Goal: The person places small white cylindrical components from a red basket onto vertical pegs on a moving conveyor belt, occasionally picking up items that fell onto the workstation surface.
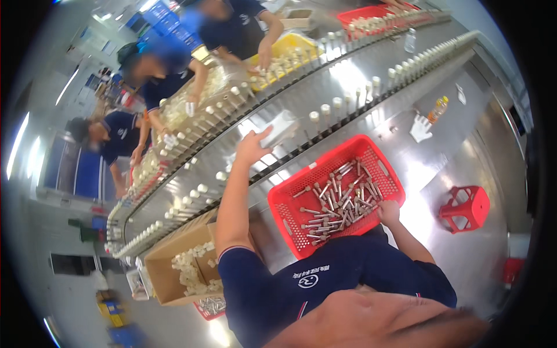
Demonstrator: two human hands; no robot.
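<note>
Head view: a red perforated basket, in which many loose metal pins were piled, was seen between the two hands, just in front of the torso. The left hand was held beyond the basket's far left side, near a row of upright white-capped rods; its fingers were partly extended toward a pale, translucent item, and whether this item was gripped could not be told. The left arm was stretched forward, nearly straight. The right hand was placed at the basket's right rim with its fingers curled; whether the rim was grasped could not be determined. The right forearm was angled inward from a bent elbow. At lower left, white pieces were contained in a cardboard box.
</note>
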